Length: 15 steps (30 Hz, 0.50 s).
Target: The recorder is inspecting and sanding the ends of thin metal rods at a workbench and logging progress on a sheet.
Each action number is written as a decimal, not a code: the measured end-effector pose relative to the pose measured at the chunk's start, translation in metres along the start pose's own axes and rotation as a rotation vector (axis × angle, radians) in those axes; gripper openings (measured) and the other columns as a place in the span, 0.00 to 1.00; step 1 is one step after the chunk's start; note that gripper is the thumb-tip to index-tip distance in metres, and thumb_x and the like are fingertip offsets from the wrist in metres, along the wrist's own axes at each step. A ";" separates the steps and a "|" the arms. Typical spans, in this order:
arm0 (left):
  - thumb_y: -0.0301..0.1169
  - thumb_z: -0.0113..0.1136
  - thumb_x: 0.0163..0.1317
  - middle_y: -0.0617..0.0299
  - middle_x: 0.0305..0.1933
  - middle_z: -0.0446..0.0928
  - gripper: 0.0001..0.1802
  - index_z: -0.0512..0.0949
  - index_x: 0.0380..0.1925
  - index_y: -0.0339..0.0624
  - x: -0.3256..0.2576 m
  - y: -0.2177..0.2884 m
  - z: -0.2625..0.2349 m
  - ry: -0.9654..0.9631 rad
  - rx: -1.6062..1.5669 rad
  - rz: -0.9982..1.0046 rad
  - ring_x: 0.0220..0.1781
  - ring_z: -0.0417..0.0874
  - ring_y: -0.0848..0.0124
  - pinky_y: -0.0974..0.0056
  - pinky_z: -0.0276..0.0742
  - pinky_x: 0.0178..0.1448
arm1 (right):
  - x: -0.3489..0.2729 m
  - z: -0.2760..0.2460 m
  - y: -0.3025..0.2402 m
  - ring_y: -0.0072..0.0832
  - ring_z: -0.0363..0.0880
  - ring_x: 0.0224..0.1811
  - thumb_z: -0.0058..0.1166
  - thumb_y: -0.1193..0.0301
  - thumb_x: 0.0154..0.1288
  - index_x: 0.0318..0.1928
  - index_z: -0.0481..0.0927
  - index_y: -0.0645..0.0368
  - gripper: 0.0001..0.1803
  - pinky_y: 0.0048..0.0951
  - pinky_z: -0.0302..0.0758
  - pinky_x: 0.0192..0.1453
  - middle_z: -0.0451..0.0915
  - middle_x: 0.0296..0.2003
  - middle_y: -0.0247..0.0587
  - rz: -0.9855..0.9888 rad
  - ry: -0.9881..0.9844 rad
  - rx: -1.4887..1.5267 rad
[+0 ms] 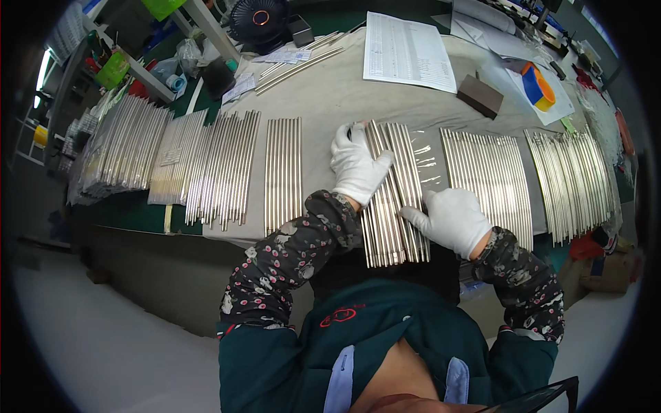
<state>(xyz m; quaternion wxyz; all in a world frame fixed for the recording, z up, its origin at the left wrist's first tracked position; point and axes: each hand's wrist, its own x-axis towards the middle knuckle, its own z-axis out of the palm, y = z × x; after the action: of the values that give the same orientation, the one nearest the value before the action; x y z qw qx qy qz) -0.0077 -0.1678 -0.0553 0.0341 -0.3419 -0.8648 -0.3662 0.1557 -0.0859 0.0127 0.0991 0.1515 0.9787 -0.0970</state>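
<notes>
In the middle of the frame a batch of thin, shiny steel rods (394,199) lies side by side on the grey cloth-covered table (330,96), ends running away from the person, so each rod can be seen and rolled singly. The white-gloved left hand (357,165) lies flat on the upper left part of this batch, fingers (342,138) spread and pressed down on the rods rather than closed around any, seemingly to keep them from rolling. The white-gloved right hand (451,219) rests at the batch's lower right edge, its fingers together and slightly curled against the outer rods; whether it pinches one I cannot tell.

More rod batches sit in separate rows: a narrow set (283,172) left of centre, wider fans (220,165) further left, and two more (490,179) to the right.

In the upper middle lies a white printed paper sheet (406,51). Right of it are a dark rectangular block (480,95) and a blue-and-orange roll of tape (538,86). A black round fan (258,19) stands at the top.
</notes>
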 end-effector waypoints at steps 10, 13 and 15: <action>0.52 0.57 0.56 0.41 0.64 0.58 0.38 0.64 0.59 0.36 -0.040 -0.030 -0.039 -0.118 0.210 0.310 0.68 0.56 0.43 0.48 0.57 0.69 | -0.011 0.017 0.023 0.47 0.78 0.21 0.45 0.63 0.63 0.24 0.78 0.61 0.17 0.44 0.75 0.28 0.77 0.17 0.50 -0.031 0.155 0.092; 0.48 0.60 0.54 0.43 0.64 0.57 0.36 0.64 0.57 0.37 -0.039 -0.019 -0.040 -0.120 0.225 0.400 0.68 0.55 0.43 0.42 0.48 0.68 | -0.017 0.019 0.020 0.46 0.78 0.21 0.45 0.64 0.63 0.25 0.78 0.60 0.16 0.43 0.76 0.28 0.77 0.17 0.48 -0.050 0.189 0.165; 0.50 0.55 0.57 0.44 0.64 0.58 0.34 0.65 0.57 0.37 -0.034 0.005 -0.050 -0.209 0.275 0.537 0.68 0.56 0.45 0.41 0.49 0.68 | -0.026 0.017 0.024 0.45 0.79 0.21 0.47 0.64 0.62 0.24 0.78 0.60 0.15 0.42 0.76 0.28 0.77 0.17 0.48 -0.020 0.232 0.203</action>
<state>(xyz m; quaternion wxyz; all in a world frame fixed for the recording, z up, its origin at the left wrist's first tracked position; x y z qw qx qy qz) 0.0115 -0.2170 -0.0265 0.0866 -0.5858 -0.7839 -0.1867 0.1905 -0.0742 -0.0017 -0.0313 0.1612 0.9702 -0.1783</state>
